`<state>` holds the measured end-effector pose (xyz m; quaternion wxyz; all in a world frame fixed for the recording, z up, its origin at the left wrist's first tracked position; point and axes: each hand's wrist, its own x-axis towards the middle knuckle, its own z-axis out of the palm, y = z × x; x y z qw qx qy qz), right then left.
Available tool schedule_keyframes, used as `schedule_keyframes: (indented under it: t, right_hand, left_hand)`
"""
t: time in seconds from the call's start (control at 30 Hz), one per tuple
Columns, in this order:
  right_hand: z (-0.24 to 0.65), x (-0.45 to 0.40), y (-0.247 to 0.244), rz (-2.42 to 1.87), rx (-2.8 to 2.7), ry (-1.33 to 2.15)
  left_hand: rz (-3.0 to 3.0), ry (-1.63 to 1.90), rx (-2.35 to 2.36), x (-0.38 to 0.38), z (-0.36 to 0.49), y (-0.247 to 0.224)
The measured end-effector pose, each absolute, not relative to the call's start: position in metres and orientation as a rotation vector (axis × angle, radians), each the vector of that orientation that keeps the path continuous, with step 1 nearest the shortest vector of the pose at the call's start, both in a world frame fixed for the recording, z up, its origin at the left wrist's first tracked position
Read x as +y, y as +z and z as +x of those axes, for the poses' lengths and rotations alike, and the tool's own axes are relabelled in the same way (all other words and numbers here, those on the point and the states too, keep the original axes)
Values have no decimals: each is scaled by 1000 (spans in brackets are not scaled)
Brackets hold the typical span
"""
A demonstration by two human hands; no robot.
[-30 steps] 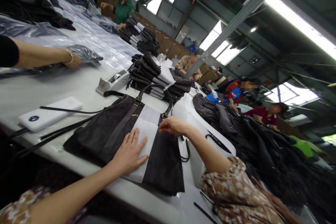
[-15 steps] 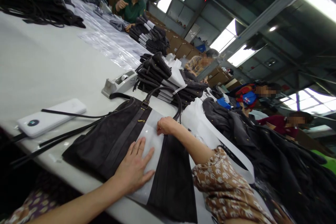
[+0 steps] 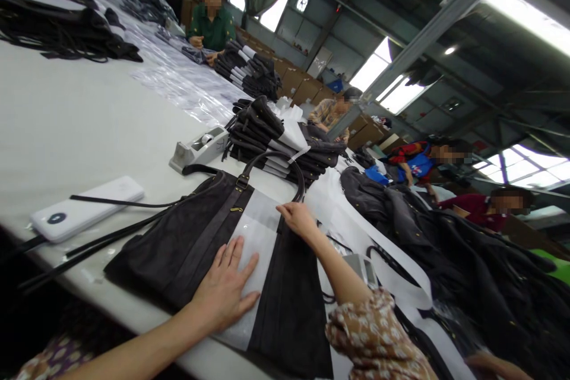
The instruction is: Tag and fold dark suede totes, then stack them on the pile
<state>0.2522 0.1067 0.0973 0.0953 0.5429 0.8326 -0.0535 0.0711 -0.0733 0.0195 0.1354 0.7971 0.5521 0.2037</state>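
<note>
A dark handbag (image 3: 178, 249) lies flat on the white table before me. A white paper band (image 3: 256, 249) runs down its middle, with a shiny clear strip near the top. My left hand (image 3: 227, 291) rests open on bag and band, fingers spread. My right hand (image 3: 300, 219) is closed in a pinch at the band's upper right edge, just below the bag's looped handle (image 3: 303, 172). Whatever its fingertips hold is hidden. Long thin straps (image 3: 129, 234) trail leftward from the bag.
A grey tape dispenser (image 3: 200, 148) and a white power bank (image 3: 86, 208) stand left. Stacked banded bags (image 3: 276, 142) sit beyond. Dark bags (image 3: 445, 249) heap at right, near another tape dispenser (image 3: 361, 267). Another person's hand (image 3: 494, 362) shows lower right. Several co-workers are behind.
My right hand has moved a little to the right across the band towards its edge. My left hand stays flat in place. Another person's hand shows more plainly at lower right.
</note>
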Motion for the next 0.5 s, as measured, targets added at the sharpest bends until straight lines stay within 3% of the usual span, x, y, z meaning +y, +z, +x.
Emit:
schedule_keyframes:
  t: [0.2,0.37,0.43,0.5]
  right_hand:
    - [226,40,61,1587,2459,-55]
    - [208,-1,93,1741,2457,-80]
    - [193,-47,110,1691,2635,-218]
    - [193,-101,123,1494,2756,-605]
  left_hand:
    - [2330,602,1597,-74,72,17]
    - [2340,584,1598,-77,71,18]
    - [2345,549,1584,-77,70,18]
    - [2340,515,1590,-78,70,21]
